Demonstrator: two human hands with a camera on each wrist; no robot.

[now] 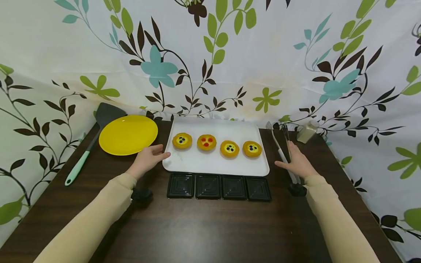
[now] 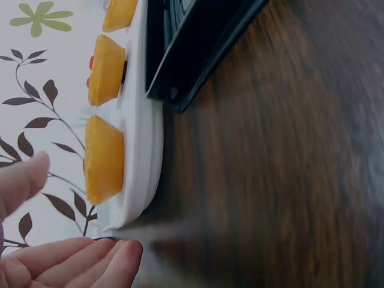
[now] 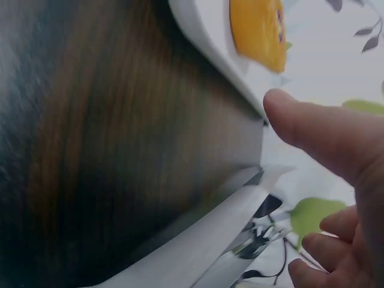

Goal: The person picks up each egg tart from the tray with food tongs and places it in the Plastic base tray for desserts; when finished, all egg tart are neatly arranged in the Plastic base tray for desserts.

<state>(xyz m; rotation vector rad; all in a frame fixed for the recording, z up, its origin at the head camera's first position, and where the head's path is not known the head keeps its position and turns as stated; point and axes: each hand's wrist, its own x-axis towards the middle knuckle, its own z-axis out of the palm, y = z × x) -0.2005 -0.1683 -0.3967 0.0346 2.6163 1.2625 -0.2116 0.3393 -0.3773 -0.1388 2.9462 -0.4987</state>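
Observation:
A white rectangular tray (image 1: pixel 217 166) holds several small tarts in a row. Blue dots top most of them; one tart (image 1: pixel 206 142) carries red dots. My left hand (image 1: pixel 148 157) is at the tray's left end, fingers loosely bent and thumb apart, gripping nothing; whether the thumb touches the rim I cannot tell. My right hand (image 1: pixel 297 160) hovers over a long pale-handled utensil (image 1: pixel 291 176) that looks like tongs, right of the tray. In the right wrist view its thumb (image 3: pixel 318 129) stretches toward the tray and the other fingers bend slightly, holding nothing.
Several black square dishes (image 1: pixel 208 187) line the tray's front side. At the left, a yellow plate (image 1: pixel 128 135) lies partly over a grey spatula (image 1: pixel 82 160) with a mint handle. A small shaker (image 1: pixel 307 132) stands at the back right. Patterned cloth (image 1: pixel 210 54) hangs behind the brown table (image 1: pixel 210 230).

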